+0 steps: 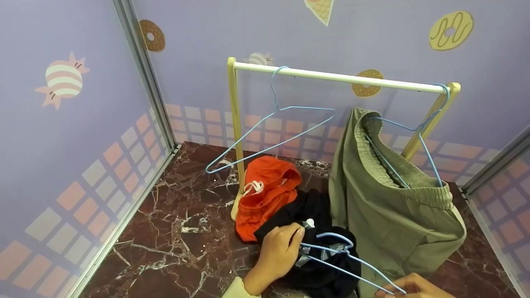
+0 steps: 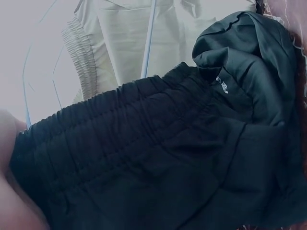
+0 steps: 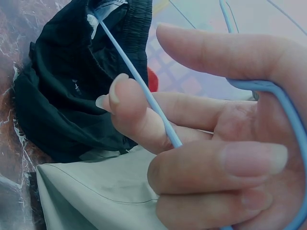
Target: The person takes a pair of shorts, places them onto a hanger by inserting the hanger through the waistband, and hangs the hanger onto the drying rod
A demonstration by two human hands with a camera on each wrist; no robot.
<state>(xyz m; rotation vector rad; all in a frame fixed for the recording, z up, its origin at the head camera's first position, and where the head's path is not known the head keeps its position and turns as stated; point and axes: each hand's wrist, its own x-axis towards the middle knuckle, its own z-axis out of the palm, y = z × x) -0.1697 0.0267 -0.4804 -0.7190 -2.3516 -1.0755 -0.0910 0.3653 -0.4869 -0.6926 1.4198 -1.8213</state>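
Observation:
A pair of black shorts [image 1: 308,209] with a gathered elastic waistband [image 2: 120,108] lies bunched at the front middle. My left hand [image 1: 278,253] grips the edge of that waistband, thumb and fingers pinching the cloth. Low at the right, my right hand [image 1: 414,286] holds one end of a blue wire hanger [image 1: 335,234], fingers curled round the wire in the right wrist view. The hanger's other end reaches into the waist opening beside my left hand, where its tip is hidden. Small white print marks the black cloth in the left wrist view.
Behind the black shorts lie red-orange shorts [image 1: 265,198] with a white drawstring. A rack with a white rail [image 1: 331,76] and wooden posts carries a bare blue hanger [image 1: 304,107] at left and olive trousers [image 1: 389,223] on another at right. Patterned wall panels enclose the dark marbled surface [image 1: 165,244].

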